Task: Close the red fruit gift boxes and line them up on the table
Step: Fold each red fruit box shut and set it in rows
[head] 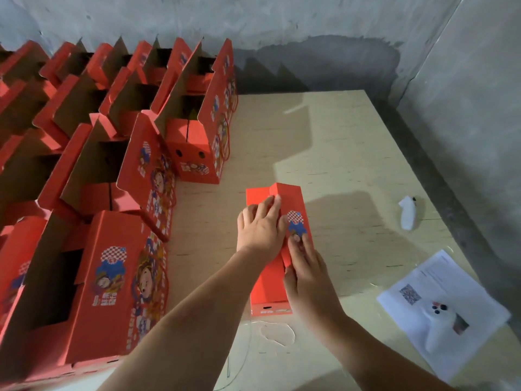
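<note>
Pressing one red box [270,280] shut, both hands' fingers [272,206] lie straight beside many open boxes [112,277].

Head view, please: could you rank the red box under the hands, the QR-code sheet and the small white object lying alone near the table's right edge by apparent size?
1. Red box and QR-code sheet: alike, unranked.
2. Small white object, farther off.
</note>
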The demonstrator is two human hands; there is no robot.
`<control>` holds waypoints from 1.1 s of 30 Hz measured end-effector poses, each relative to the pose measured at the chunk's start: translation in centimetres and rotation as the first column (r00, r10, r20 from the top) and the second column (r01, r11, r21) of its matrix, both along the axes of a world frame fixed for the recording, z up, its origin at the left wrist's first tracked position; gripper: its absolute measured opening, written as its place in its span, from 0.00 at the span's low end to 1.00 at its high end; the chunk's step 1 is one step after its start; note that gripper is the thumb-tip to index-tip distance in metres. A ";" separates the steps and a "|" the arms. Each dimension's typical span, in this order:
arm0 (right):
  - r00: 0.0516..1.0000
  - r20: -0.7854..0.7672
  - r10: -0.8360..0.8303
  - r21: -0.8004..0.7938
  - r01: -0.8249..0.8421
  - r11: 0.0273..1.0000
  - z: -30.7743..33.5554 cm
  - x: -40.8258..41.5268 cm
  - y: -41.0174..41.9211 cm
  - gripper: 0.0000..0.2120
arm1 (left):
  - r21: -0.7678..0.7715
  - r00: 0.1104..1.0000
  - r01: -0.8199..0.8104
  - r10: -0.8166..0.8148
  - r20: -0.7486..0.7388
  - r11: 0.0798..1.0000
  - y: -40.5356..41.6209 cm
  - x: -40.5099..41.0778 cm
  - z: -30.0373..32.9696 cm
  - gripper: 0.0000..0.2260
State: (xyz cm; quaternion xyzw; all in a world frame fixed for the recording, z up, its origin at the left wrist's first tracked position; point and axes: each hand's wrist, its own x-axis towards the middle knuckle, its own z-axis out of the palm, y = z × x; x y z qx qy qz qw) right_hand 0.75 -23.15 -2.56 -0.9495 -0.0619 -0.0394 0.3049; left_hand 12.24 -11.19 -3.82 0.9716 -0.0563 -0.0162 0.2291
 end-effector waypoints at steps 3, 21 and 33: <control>0.992 -0.128 0.021 0.209 0.006 0.978 0.7 0.1 -1.4 0.28 | -0.085 0.998 0.036 -0.030 0.063 0.996 -1.5 -0.1 0.6 0.27; 0.967 -0.246 -0.067 -0.495 -0.066 0.867 0.3 0.0 1.0 0.35 | 0.234 0.997 0.078 -0.078 -0.008 0.969 1.0 0.0 0.2 0.32; 0.947 -0.318 -0.040 -0.403 -0.097 0.910 0.7 -0.5 -0.5 0.42 | 0.370 0.996 0.073 -0.086 0.019 0.926 1.2 1.4 0.6 0.30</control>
